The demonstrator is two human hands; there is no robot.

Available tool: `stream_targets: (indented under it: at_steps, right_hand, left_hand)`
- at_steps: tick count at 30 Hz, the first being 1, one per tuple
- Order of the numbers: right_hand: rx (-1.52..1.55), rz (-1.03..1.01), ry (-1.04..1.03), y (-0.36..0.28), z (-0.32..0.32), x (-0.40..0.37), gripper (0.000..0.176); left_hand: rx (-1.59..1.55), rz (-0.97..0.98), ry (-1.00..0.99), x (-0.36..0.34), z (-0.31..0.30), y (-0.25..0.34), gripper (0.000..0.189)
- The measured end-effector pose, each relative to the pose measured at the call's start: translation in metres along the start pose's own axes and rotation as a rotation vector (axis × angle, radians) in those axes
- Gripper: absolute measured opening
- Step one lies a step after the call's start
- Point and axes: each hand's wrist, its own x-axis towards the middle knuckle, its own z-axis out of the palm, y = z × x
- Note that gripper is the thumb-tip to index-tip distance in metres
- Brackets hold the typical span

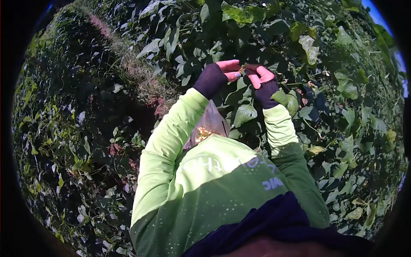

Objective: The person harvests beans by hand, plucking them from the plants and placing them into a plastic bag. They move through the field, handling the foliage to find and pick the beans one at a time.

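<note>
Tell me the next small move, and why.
Perhaps gently tug the sprig: the left hand and right hand come together at it, and the bag closer to the body holds yellowish bits. Whether the sprig is attached to anything isn't clear.

Sun and shade on both sides

Left of the left grip (214,78), a strip of dry grass (137,70) runs up towards a band of bare reddish soil (100,25). Farther left spreads a bank of leafy growth (47,128), partly shaded. Beyond the right grip (263,80) and to its right, a pale, blotched leaf (309,49) catches the light; below that grip hangs a yellowed leaf (317,150). Blue sky (376,15) shows far off to the upper right.
</note>
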Motion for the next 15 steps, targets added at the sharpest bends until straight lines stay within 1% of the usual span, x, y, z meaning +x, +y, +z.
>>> stream_targets:
  at_steps: [2, 3, 4, 6, 7, 9, 12, 13, 14, 15]
  right_hand:
    - [-0.037, 0.025, 0.000, -0.003, -0.004, -0.001, 0.018]
    - [-0.072, 0.043, -0.005, -0.005, -0.003, -0.002, 0.017]
    - [-0.106, 0.059, -0.010, -0.007, -0.003, -0.003, 0.016]
    - [-0.097, 0.054, 0.008, -0.004, -0.003, -0.005, 0.015]
    - [-0.130, 0.018, 0.009, -0.003, -0.005, -0.006, 0.015]
    - [-0.170, -0.053, 0.039, -0.009, -0.003, -0.007, 0.015]
    - [-0.193, -0.092, 0.096, -0.008, 0.001, -0.009, 0.017]
    - [-0.221, -0.091, 0.121, -0.009, 0.001, -0.011, 0.018]
    - [-0.255, -0.073, 0.101, -0.013, -0.002, -0.013, 0.025]
    - [-0.330, -0.097, 0.165, -0.019, 0.000, -0.015, 0.030]
  left_hand:
    - [-0.070, -0.091, 0.002, 0.004, 0.007, -0.001, 0.048]
    - [-0.134, -0.152, 0.026, 0.002, 0.013, 0.009, 0.039]
    - [-0.135, -0.153, 0.014, 0.002, 0.013, 0.008, 0.039]
    - [-0.086, -0.186, 0.009, 0.004, 0.007, 0.006, 0.028]
    - [-0.081, -0.162, 0.005, 0.002, 0.005, 0.005, 0.021]
    - [-0.058, -0.166, 0.002, -0.002, -0.003, 0.006, 0.020]
    - [-0.037, -0.182, -0.007, -0.015, -0.021, 0.008, 0.015]
    - [0.062, -0.200, -0.090, -0.025, -0.028, 0.011, 0.014]
    - [0.162, -0.218, -0.169, -0.035, -0.037, 0.013, 0.012]
    - [0.227, -0.236, -0.287, -0.044, -0.052, 0.004, 0.015]
